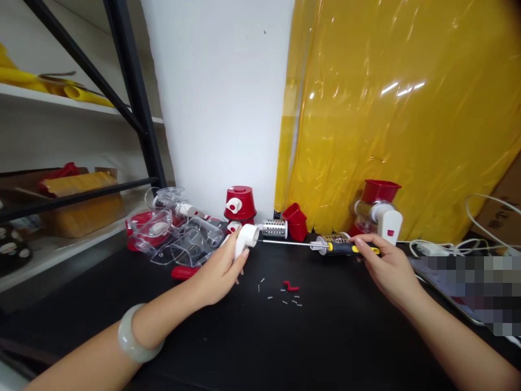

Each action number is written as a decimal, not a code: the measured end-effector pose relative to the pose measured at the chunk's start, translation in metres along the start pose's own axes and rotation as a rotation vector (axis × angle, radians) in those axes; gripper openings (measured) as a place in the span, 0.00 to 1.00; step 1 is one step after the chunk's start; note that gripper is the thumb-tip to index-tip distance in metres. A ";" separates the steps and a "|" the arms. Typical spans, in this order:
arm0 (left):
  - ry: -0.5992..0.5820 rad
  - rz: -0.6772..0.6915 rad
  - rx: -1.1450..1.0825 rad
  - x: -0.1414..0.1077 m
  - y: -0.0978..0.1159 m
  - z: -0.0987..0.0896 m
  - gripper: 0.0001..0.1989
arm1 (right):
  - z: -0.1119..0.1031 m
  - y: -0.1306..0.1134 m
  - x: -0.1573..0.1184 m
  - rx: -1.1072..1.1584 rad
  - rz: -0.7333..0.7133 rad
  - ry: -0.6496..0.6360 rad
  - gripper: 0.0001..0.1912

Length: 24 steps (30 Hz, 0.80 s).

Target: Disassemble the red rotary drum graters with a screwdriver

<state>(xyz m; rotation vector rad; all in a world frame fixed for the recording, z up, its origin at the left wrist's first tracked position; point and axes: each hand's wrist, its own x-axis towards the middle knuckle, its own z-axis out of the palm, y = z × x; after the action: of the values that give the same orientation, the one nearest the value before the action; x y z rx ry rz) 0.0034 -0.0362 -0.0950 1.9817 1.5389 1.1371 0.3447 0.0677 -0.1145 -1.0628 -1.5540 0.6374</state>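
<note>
My left hand (223, 267) is closed round a white plastic elbow-shaped part (246, 238), its round opening facing right. In my right hand (385, 266) is the black and yellow handle of a screwdriver (342, 248), held level. Its long metal shaft points left, and the tip ends close to the white part; whether they touch I cannot tell. Below, on the black table (325, 347), lie several small screws (284, 302) and a small red bent piece (290, 286). Behind the shaft is a metal grater drum (274, 228).
Clear plastic parts (195, 239) and a red handle (184, 272) lie at the left. Red bases (240, 203) and a red chute (296, 221) stand at the back. An assembled grater (380, 212), cables (451, 248) and a blurred-out device (468, 293) are at the right.
</note>
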 end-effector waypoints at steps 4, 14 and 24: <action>0.046 0.076 0.041 0.000 0.000 0.000 0.24 | -0.001 0.001 -0.001 -0.058 -0.012 0.001 0.23; -0.010 0.190 0.303 0.004 -0.015 0.002 0.25 | -0.008 0.005 0.005 -0.092 -0.076 0.012 0.21; -0.130 0.253 0.804 0.001 -0.012 0.003 0.29 | -0.010 0.006 0.006 -0.280 -0.147 0.027 0.17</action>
<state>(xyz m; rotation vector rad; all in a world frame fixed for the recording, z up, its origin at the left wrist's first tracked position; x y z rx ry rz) -0.0021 -0.0313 -0.1051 2.7526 1.8961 0.4551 0.3560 0.0742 -0.1139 -1.1445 -1.7135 0.3083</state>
